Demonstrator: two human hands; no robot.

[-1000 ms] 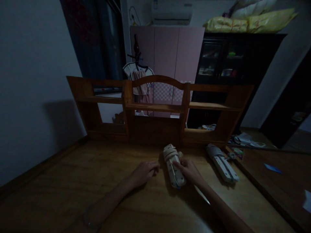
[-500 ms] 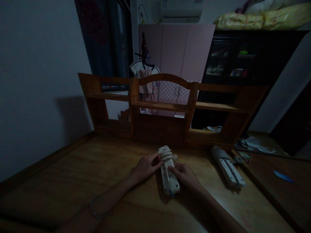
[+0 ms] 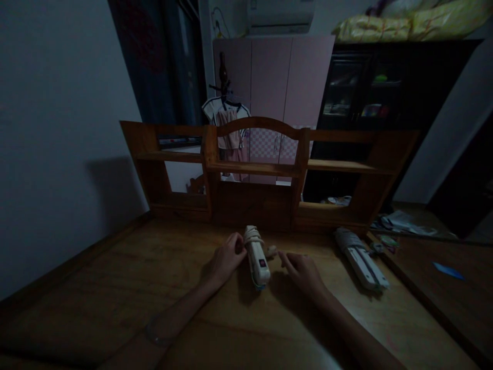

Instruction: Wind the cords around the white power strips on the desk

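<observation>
A white power strip [image 3: 257,259] stands on its narrow side on the wooden desk, its cord [image 3: 252,236] wound round the far end. A dark switch with a reddish middle shows near its close end. My left hand [image 3: 227,259] holds the strip at its left side by the coiled cord, fingers closed. The plug [image 3: 271,251] sticks out to the right of the strip. Just right of that plug is my right hand [image 3: 304,272], off the strip, its fingers partly bent and apart with nothing visible in them.
Another white power strip [image 3: 362,262] with its cord wrapped round it lies at the right. A wooden shelf unit [image 3: 254,167] runs along the back of the desk [image 3: 162,267]. A blue item [image 3: 448,270] rests on a brown surface beyond the desk's right edge.
The power strip has been turned from lying flat onto its side, bringing the switch into view. My right hand has let go and moved right; my left hand keeps its hold.
</observation>
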